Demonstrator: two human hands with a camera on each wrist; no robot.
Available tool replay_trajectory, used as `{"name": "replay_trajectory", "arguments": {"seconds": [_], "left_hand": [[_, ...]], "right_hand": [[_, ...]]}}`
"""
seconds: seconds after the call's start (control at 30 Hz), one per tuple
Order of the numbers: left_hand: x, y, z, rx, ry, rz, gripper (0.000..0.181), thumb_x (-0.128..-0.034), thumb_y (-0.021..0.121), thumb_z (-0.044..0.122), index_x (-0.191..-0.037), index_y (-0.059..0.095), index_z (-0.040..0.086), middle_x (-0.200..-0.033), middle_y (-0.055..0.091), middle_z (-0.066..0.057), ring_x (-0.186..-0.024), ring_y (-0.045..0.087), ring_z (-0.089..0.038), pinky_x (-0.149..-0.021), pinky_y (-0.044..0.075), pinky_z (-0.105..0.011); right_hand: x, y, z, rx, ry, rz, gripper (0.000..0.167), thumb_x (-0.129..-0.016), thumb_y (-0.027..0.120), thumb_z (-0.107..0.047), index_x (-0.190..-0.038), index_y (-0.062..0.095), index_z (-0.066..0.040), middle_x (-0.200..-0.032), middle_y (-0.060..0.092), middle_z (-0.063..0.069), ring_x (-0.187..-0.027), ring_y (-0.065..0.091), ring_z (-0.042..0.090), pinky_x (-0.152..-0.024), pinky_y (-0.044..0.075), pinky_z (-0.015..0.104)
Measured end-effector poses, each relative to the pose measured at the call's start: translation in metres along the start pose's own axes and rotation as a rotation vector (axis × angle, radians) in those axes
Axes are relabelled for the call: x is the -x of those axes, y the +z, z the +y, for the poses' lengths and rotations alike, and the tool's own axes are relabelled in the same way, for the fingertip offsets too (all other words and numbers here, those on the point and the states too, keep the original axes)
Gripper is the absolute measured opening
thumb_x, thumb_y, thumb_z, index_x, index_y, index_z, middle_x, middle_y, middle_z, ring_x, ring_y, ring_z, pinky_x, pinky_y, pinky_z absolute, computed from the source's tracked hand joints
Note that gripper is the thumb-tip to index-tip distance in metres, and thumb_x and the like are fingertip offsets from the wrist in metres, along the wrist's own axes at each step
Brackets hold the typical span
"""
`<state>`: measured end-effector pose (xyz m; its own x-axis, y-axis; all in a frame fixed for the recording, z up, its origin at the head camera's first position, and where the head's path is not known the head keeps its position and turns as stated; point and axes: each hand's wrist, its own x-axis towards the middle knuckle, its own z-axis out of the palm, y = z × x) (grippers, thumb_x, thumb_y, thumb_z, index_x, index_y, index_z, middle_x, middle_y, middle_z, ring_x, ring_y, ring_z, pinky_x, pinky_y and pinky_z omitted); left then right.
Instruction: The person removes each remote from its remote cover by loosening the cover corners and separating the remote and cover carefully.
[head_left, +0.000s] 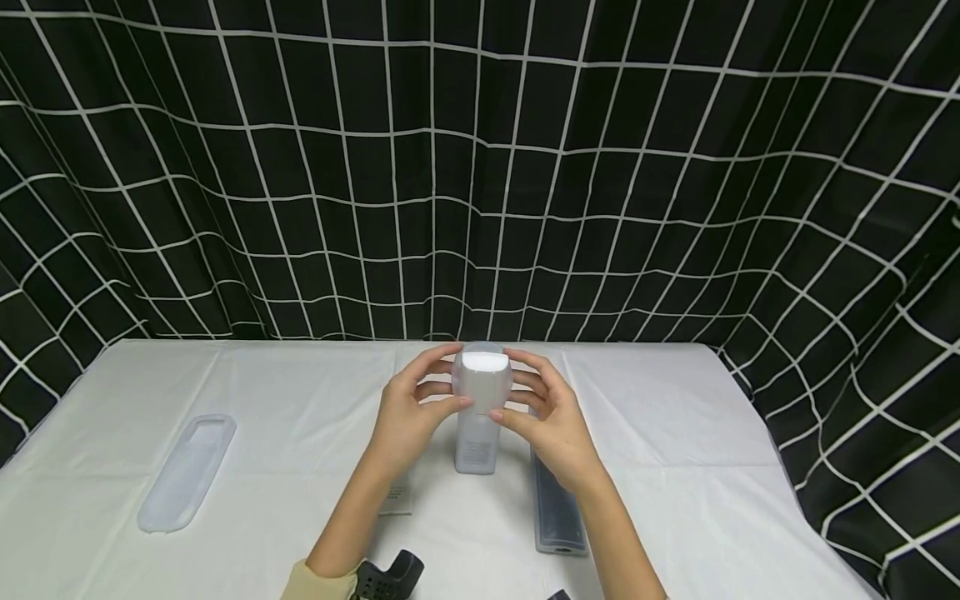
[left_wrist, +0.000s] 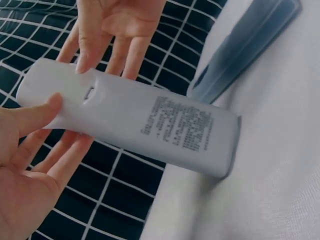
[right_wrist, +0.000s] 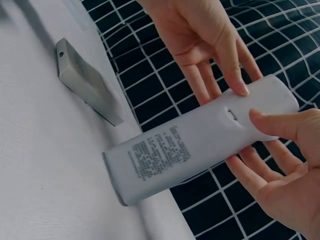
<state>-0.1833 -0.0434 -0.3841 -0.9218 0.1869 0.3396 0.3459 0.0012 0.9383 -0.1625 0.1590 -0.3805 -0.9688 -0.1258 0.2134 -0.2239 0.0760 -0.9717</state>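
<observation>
A white remote control [head_left: 477, 446] stands upright on the white cloth, its bottom end touching it. Its back, with a block of printed text, faces me, as the left wrist view also shows the remote [left_wrist: 150, 120]. A translucent rim shows around its upper end. My left hand [head_left: 405, 412] holds the upper part from the left, thumb on the back and fingers behind. From the right, my right hand [head_left: 555, 421] grips it the same way. Both thumbs [right_wrist: 232, 75] lie near the small latch notch on the back.
To the left lies a translucent sleeve [head_left: 187, 475]. A dark remote in a clear sleeve [head_left: 558, 508] lies beside my right forearm. Partly hidden by my left forearm is a pale, flat remote-like object [right_wrist: 87, 82]. A black grid-patterned curtain [head_left: 465, 167] hangs behind the table.
</observation>
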Motion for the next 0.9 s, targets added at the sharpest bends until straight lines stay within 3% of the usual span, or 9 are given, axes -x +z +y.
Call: {"name": "replay_trajectory", "arguments": {"seconds": [0.33,0.57,0.9], "left_hand": [[-0.001,-0.001,-0.009,-0.038,-0.092,-0.017,0.067,-0.0888,0.080,-0.005,-0.150,0.057,0.010,-0.126,0.070,-0.018,-0.107,0.074,-0.033,-0.092,0.063,-0.040],[-0.001,0.002,-0.022,-0.054,-0.096,-0.038,0.057,-0.0872,0.080,-0.005,-0.141,0.063,0.002,-0.121,0.070,-0.020,-0.101,0.075,-0.032,-0.089,0.062,-0.039],[-0.001,0.003,-0.029,-0.057,-0.098,-0.021,0.049,-0.0855,0.082,-0.006,-0.133,0.068,-0.001,-0.117,0.072,-0.020,-0.098,0.076,-0.036,-0.088,0.062,-0.043]], "right_hand": [[-0.003,0.004,0.010,-0.015,0.036,0.029,0.079,-0.089,0.072,0.015,-0.158,0.041,-0.009,-0.137,0.063,0.025,-0.111,0.067,0.027,-0.091,0.059,0.025],[-0.004,0.002,0.017,-0.021,0.057,0.033,0.080,-0.089,0.073,0.014,-0.158,0.041,-0.010,-0.134,0.064,0.024,-0.108,0.068,0.023,-0.091,0.059,0.027],[-0.005,0.003,0.027,0.026,0.098,0.043,0.067,-0.090,0.074,0.011,-0.149,0.047,-0.002,-0.134,0.066,0.027,-0.114,0.070,0.037,-0.089,0.059,0.026]]}}
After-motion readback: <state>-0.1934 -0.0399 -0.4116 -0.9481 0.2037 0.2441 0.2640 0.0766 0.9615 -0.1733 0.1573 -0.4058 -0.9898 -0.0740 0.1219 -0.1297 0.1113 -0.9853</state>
